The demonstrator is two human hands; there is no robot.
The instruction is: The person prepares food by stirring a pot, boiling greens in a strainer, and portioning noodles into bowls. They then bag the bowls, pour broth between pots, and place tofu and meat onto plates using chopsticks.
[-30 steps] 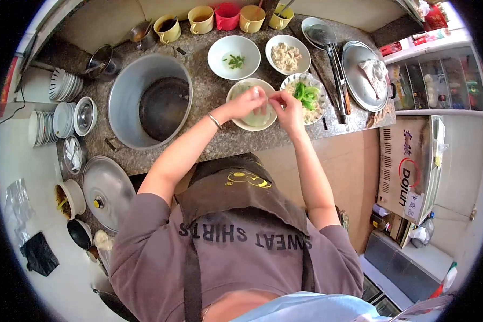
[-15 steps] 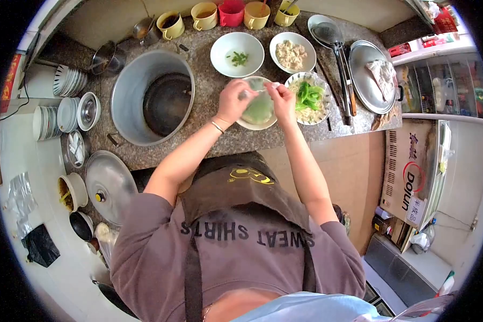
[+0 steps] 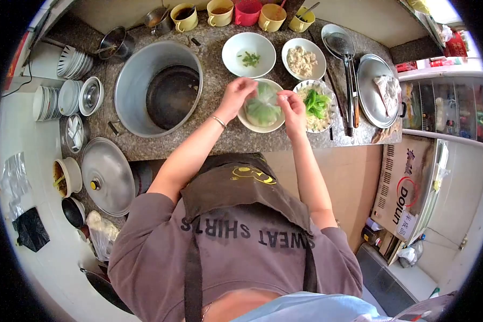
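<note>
A clear plastic bag [image 3: 263, 95] with something green in it sits in a white bowl [image 3: 254, 126] at the counter's front edge. My left hand [image 3: 238, 98], with a bangle on the wrist, pinches the bag's left side. On the opposite side, the fingertips of my right hand [image 3: 293, 111] are closed on the bag's edge. Just right of that hand is a plate [image 3: 312, 129] of pale noodle-like food topped with green leaves [image 3: 316, 103]. Behind the bag stand a white bowl [image 3: 236, 51] with chopped greens and another bowl [image 3: 320, 67] of pale dumpling-like pieces.
A large deep pot [image 3: 124, 88] stands at left, its lid [image 3: 110, 177] nearer me. Several cups [image 3: 220, 13] line the back wall. Long-handled strainers [image 3: 350, 80] and a lid with a cloth [image 3: 367, 102] lie at right. Stacked plates [image 3: 47, 103] are far left.
My hands have moved farther apart, and the bag is now spread between them over the bowl. The whole view has shifted slightly.
</note>
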